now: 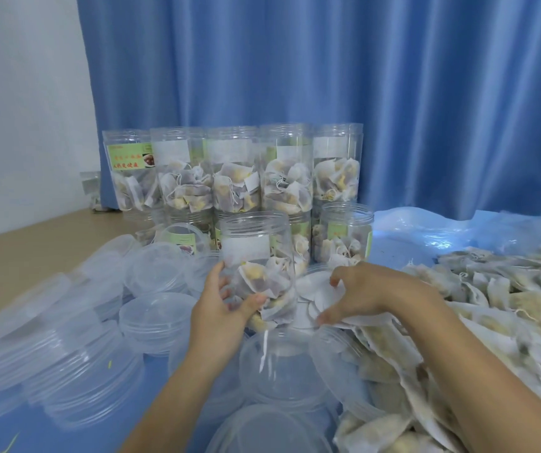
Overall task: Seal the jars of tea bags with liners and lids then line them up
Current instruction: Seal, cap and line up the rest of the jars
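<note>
One open jar (257, 256) gripped low by the left hand (221, 308) could tip while the right hand (365, 294) pinches several stuck liners (316, 289), not one.

Left hand (220, 308) grips, fingers and thumb curled; right hand (364, 292) reaches palm-down, fingertips seemingly pinching.

The jar (257, 256) in the left hand (220, 308) is clear glossy plastic with a matt white paper label, as are the stacked jars (230, 171) behind. The lids (158, 308) look like smooth, translucent, faintly frosted plastic. The tea bags (507, 308) are matt, fibrous white mesh paper with thin string. The liners (315, 289) under the right hand (370, 289) look like matt white foam or paper. The curtain (328, 76) is blue cloth with a soft sheen
</note>
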